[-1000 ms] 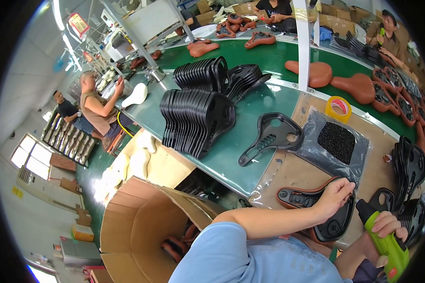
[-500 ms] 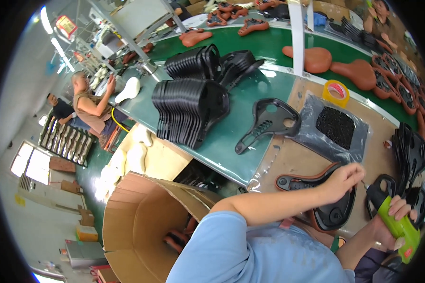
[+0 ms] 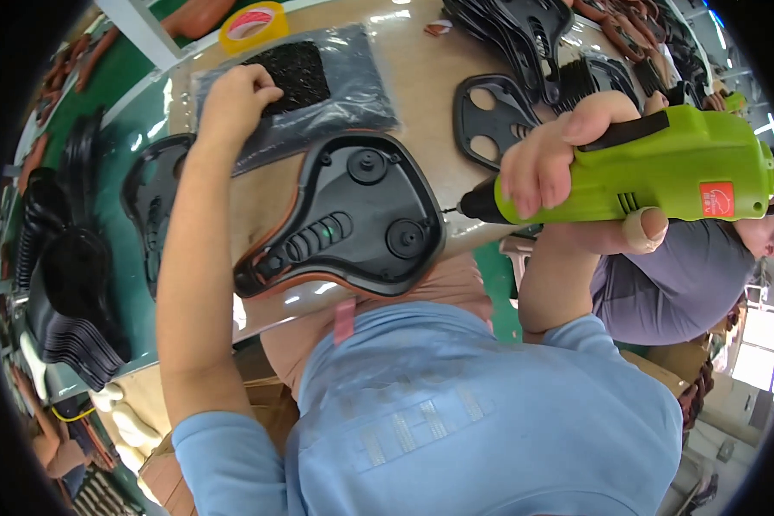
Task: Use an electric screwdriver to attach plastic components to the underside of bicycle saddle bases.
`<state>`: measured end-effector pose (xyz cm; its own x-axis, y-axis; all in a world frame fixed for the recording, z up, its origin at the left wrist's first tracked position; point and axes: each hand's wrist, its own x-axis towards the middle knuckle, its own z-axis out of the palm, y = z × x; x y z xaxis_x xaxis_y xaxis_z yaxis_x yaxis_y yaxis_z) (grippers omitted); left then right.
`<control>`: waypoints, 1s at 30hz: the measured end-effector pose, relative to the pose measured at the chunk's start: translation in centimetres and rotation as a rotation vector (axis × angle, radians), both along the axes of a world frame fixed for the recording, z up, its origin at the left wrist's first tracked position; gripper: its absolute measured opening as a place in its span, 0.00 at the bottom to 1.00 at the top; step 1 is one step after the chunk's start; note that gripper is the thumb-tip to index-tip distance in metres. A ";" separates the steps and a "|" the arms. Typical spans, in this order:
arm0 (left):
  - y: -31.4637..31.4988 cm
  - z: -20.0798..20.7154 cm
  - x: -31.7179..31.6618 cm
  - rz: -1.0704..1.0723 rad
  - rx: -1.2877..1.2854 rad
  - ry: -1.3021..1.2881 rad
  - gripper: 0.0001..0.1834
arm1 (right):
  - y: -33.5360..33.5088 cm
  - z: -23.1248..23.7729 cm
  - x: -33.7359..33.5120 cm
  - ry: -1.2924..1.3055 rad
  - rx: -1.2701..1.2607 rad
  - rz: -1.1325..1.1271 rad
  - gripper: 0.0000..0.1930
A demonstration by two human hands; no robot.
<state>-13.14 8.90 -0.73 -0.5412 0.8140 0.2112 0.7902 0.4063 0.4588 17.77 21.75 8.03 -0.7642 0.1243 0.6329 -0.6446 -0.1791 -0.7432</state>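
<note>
My right hand (image 3: 542,159) is wrapped around a lime-green electric screwdriver (image 3: 679,172). Its thin bit points left, close to the edge of a bicycle saddle (image 3: 344,228). The saddle lies underside up, showing a black plastic base within a brown rim. My left hand (image 3: 236,103) has its fingers curled and pinched at the edge of a heap of small black screws (image 3: 297,77). Whatever is between those fingertips is too small to make out. The heap rests on a grey plastic bag (image 3: 361,95).
A yellow tape roll (image 3: 254,27) stands behind the bag. Loose black saddle bases (image 3: 490,116) lie at the far right, with nested stacks (image 3: 69,275) at the left. Another person's leg (image 3: 688,279) is at the right, near the screwdriver.
My view has swung, bringing the saddle to the middle. My left hand has gone from above the saddle to the screw heap. My right hand still grips the screwdriver, now beside the saddle.
</note>
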 end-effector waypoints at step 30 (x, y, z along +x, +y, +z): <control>-3.1 0.2 16.3 -0.425 0.591 -1.281 0.05 | 0.2 -4.0 -2.7 -0.197 -0.078 0.496 0.33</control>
<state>3.19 5.83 -0.56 -0.3583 0.9239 0.1342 -0.2642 -0.2382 0.9346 15.09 21.97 4.01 -0.8463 -0.2407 0.4752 -0.3186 -0.4862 -0.8137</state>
